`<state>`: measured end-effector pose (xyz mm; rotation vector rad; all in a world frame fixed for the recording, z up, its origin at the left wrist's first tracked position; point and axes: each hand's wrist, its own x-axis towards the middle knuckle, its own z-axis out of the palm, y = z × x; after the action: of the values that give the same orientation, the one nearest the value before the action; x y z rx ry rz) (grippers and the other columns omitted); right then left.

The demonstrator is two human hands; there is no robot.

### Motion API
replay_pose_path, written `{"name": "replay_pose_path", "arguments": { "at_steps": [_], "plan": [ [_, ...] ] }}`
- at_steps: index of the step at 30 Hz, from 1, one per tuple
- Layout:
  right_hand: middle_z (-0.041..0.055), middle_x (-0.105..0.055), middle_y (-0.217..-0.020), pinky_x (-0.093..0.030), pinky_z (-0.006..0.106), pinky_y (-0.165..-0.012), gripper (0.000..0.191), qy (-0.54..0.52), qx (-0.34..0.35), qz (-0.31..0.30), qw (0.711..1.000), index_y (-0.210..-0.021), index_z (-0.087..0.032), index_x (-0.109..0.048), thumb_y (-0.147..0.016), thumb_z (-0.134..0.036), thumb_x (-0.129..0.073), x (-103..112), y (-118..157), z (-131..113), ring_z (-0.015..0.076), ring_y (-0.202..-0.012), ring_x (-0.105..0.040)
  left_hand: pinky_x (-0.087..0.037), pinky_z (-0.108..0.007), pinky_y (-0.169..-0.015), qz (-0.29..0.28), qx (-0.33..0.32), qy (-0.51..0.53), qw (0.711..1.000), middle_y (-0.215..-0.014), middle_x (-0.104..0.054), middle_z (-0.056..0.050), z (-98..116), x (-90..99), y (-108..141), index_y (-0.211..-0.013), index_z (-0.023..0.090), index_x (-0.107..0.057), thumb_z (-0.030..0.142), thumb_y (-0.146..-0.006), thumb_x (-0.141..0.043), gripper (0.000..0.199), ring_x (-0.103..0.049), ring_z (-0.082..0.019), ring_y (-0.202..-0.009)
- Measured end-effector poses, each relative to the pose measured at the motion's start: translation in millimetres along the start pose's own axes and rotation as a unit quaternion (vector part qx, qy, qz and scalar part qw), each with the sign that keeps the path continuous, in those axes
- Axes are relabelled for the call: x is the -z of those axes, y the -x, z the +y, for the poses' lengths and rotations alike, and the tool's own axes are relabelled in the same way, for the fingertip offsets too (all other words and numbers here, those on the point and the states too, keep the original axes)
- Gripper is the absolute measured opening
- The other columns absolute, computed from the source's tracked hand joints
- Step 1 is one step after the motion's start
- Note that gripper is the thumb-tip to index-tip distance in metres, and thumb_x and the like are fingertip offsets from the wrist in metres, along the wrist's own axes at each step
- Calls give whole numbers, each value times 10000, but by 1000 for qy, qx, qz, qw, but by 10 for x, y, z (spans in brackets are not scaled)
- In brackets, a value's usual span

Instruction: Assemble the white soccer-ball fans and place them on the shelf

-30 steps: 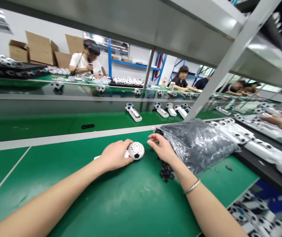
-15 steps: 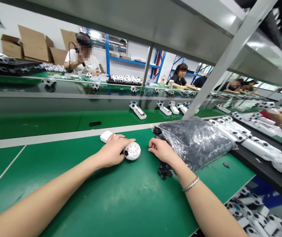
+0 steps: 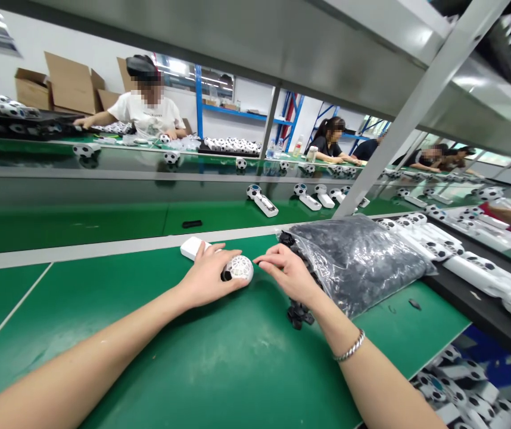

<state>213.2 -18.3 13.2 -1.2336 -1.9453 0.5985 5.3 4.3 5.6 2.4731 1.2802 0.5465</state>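
Note:
On the green work surface lies a white handheld fan (image 3: pixel 241 269) with a round, grilled, football-patterned head. My left hand (image 3: pixel 206 277) is closed over it from above, thumb and fingers around the head, while its white handle sticks out behind the fingers. My right hand (image 3: pixel 289 271) pinches a small black piece (image 3: pixel 256 262) close to the right side of the head; most of the piece is hidden by the fingertips. Beside the right hand lies a clear plastic bag (image 3: pixel 358 256) full of black parts. Some loose black parts (image 3: pixel 298 316) have spilled near the right wrist.
A green conveyor belt (image 3: pixel 103 223) beyond the ledge carries several fans and a black strip (image 3: pixel 192 224). A slanted metal post (image 3: pixel 398 131) rises behind the bag. Black trays (image 3: pixel 483 310) with fans stand at right, more fans (image 3: pixel 470 387) below. Co-workers sit opposite.
My right hand has moved left from the bag's edge to beside the fan head, with a small black piece now showing at its fingertips. My left thumb has shifted lower around the head.

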Motion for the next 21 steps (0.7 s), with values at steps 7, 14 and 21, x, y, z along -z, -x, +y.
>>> {"name": "replay_pose_path", "arguments": {
  "at_steps": [7,14,21],
  "plan": [
    [37,-617,-895,-438,276,-773,245,8,-4,38,999,-1039,-199,-610,-823,-215,-495,-65,8,-25,140,-816,-564,-49,-565,-1036,1,-6,-5,1000,-1228,-516,-62,-40,-33,-5,-1232,230,-443,577,-650,-574,690,-290,-328,-1236],
    [-13,-591,-752,-425,219,-657,100,-11,-13,12,1000,-854,-191,-569,-787,-147,-509,-157,41,-66,113,-701,-543,-73,-558,-1057,4,6,-7,1000,-1275,-484,-42,-81,-82,24,-1233,260,-450,516,-684,-565,616,-281,-318,-1261],
    [-11,-552,-753,-392,180,-598,81,14,10,53,998,-772,-184,-593,-714,-131,-573,-153,42,-153,103,-712,-512,-84,-559,-1063,36,-5,-22,999,-1261,-498,-13,-247,-159,-2,-1208,316,-477,448,-704,-550,525,-296,-301,-1266]
  ]
}}
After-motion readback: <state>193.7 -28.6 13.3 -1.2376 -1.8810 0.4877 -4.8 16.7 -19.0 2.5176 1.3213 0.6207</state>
